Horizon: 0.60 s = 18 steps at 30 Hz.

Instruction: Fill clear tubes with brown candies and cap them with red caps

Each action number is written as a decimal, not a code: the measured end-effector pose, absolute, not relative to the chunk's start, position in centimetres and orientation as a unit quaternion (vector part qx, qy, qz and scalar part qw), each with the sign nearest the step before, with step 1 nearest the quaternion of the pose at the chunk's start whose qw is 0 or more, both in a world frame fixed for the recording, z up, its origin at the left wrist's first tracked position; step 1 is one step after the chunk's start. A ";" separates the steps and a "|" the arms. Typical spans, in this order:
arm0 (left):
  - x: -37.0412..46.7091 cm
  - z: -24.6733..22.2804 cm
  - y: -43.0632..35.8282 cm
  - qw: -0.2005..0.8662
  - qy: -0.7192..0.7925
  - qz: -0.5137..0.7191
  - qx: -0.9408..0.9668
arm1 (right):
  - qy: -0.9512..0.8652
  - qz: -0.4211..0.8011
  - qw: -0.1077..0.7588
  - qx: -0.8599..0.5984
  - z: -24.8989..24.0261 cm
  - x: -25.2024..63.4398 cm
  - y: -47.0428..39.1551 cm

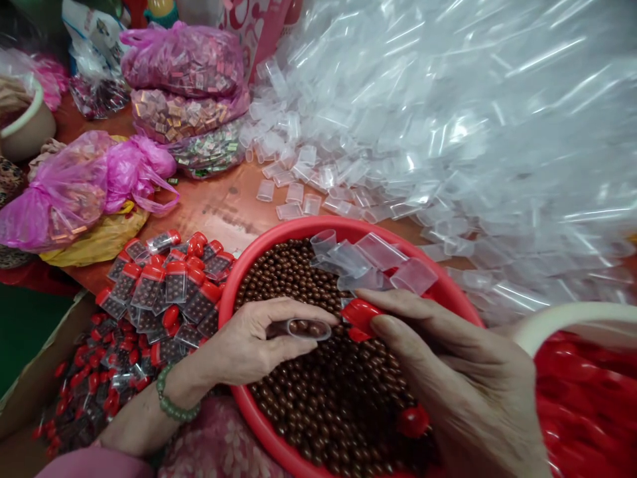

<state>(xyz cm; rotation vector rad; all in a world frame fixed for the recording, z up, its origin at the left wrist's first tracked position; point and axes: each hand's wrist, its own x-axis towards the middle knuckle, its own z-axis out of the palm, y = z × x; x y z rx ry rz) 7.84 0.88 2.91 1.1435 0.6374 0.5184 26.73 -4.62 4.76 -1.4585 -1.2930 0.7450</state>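
Over a red basin [229, 292] of round brown balls [279, 269], my left hand [259, 338] is closed around a clear container [323, 330]. Its open end faces me and shows brown balls inside. My right hand [448, 358] pinches a red cap [362, 317] between thumb and fingers, just right of the container and apart from it. Several clear empty containers [381, 251] lie in the basin's back part. Another red cap [413, 421] is below my right hand, over the balls.
Filled, red-capped containers [149, 285] are piled left of the basin, spilling into a cardboard box [44, 355]. A huge heap of clear containers [423, 119] covers the back right. Pink bags [184, 60] stand back left; a white bucket [542, 325] holds red caps at right.
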 end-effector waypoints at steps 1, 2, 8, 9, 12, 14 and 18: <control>7.9 2.8 0.9 0.760 0.298 0.241 0.524 | -0.540 0.305 0.505 -0.601 4.7 26.8 -4.6; 8.0 2.7 0.8 0.758 0.303 0.242 0.524 | -0.543 0.303 0.504 -0.600 4.7 26.8 -4.5; 8.3 2.6 0.9 0.773 0.315 0.232 0.500 | -0.589 0.271 0.497 -0.577 5.1 26.3 -4.5; 8.3 2.6 0.9 0.774 0.309 0.230 0.502 | -0.609 0.260 0.490 -0.567 5.2 26.1 -4.6; 8.3 2.4 0.9 0.781 0.276 0.234 0.509 | -0.677 0.228 0.456 -0.531 5.5 25.4 -4.5; 8.2 2.1 0.8 0.794 0.254 0.237 0.500 | -0.714 0.213 0.438 -0.503 5.6 25.1 -4.3; 8.3 1.7 0.8 0.835 0.250 0.193 0.450 | -0.748 0.195 0.405 -0.489 5.4 25.2 -3.8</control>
